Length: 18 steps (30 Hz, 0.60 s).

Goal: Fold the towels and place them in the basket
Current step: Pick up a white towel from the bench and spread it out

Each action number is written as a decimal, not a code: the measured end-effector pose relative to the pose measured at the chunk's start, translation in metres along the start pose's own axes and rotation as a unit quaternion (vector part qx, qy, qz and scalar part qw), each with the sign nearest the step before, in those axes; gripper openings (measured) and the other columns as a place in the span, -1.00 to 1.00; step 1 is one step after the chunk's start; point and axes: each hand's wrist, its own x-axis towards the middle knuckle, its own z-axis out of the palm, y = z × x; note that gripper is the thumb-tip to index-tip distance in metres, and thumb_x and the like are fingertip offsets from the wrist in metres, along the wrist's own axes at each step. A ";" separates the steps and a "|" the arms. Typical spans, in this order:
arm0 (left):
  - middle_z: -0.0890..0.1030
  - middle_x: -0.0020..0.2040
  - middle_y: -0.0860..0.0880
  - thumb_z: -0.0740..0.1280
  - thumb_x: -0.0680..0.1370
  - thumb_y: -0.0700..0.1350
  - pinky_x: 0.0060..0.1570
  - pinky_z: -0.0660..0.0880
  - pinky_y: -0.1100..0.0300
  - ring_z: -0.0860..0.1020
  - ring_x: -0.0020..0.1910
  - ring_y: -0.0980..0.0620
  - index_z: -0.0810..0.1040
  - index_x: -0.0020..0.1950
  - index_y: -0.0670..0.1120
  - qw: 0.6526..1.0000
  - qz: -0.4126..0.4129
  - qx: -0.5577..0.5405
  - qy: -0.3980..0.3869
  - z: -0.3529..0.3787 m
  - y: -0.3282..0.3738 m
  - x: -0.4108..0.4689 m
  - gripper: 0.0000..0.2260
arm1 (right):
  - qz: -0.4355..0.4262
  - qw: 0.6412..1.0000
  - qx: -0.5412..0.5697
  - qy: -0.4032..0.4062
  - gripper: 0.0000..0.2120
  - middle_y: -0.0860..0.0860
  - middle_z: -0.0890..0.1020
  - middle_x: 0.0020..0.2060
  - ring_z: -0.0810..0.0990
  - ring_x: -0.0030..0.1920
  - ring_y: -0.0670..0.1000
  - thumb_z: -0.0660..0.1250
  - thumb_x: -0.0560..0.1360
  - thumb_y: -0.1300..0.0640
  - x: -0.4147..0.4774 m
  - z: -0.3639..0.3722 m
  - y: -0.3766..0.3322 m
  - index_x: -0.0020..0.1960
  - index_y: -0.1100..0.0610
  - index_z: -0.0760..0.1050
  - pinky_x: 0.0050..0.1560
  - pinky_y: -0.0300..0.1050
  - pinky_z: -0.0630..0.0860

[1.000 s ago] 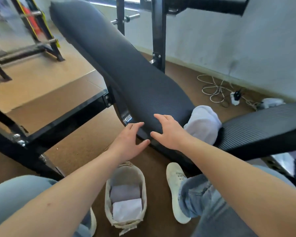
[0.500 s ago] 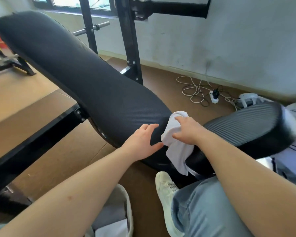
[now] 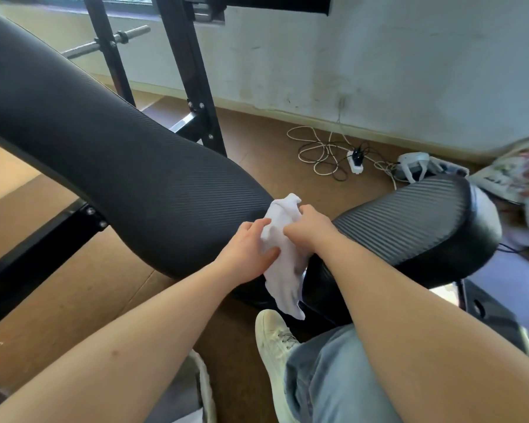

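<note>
Bench [image 3: 135, 166]: left grip [image 3: 245, 251], right grip [image 3: 309, 230] clutch towel [image 3: 283, 270].

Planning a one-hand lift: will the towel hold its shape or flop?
Probably floppy: the towel hangs limp below the left hand and right hand. Likely light: the cloth looks thin. Unlikely to slip, since it bunches in the grip.

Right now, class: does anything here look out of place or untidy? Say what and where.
The white towel is crumpled, not folded, dangling between the bench's back pad and seat pad while the left hand and right hand grip it. By the wall, loose cables lie tangled on the floor.
</note>
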 end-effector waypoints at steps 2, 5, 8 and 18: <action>0.29 0.51 -0.02 0.35 0.57 0.04 0.19 0.35 0.17 0.40 0.41 -0.04 0.19 0.61 0.08 1.000 -0.011 -0.013 0.006 -0.002 0.001 0.004 -0.36 | -0.010 1.000 -0.019 0.021 -0.56 0.18 0.58 0.23 0.51 0.28 0.22 0.23 0.51 0.12 0.002 -0.002 -0.002 0.36 0.22 0.44 0.14 -0.03 0.45; 0.36 0.45 -0.03 0.35 0.54 -0.04 0.30 0.38 0.09 0.39 0.42 -0.06 0.29 0.57 0.07 1.000 -0.004 -0.006 0.019 -0.005 -0.002 0.007 -0.41 | -0.032 0.999 -0.015 0.028 -0.77 0.11 0.58 0.04 0.51 0.05 0.16 0.21 0.51 0.16 -0.001 -0.003 -0.005 0.13 0.18 0.48 -0.10 -0.11 0.41; 0.45 0.31 0.01 0.32 0.56 -0.08 0.29 0.42 0.09 0.47 0.31 -0.02 0.47 0.45 0.07 0.999 0.000 -0.026 0.041 -0.005 -0.003 0.008 -0.57 | -0.062 0.997 -0.044 0.008 -0.78 0.17 0.56 0.05 0.51 0.07 0.17 0.15 0.58 0.20 -0.010 -0.005 -0.010 0.18 0.15 0.45 0.05 -0.05 0.44; 0.55 -0.16 0.04 0.28 0.60 0.11 -0.18 0.40 0.14 0.50 -0.14 0.02 0.58 -0.09 -0.06 0.958 -0.187 -0.199 0.085 -0.009 0.007 0.021 -0.73 | -0.114 0.988 0.030 -0.101 -0.71 0.08 0.60 -0.05 0.53 -0.05 0.03 0.26 0.56 0.31 -0.009 -0.003 -0.018 0.24 0.27 0.61 0.03 -0.07 0.52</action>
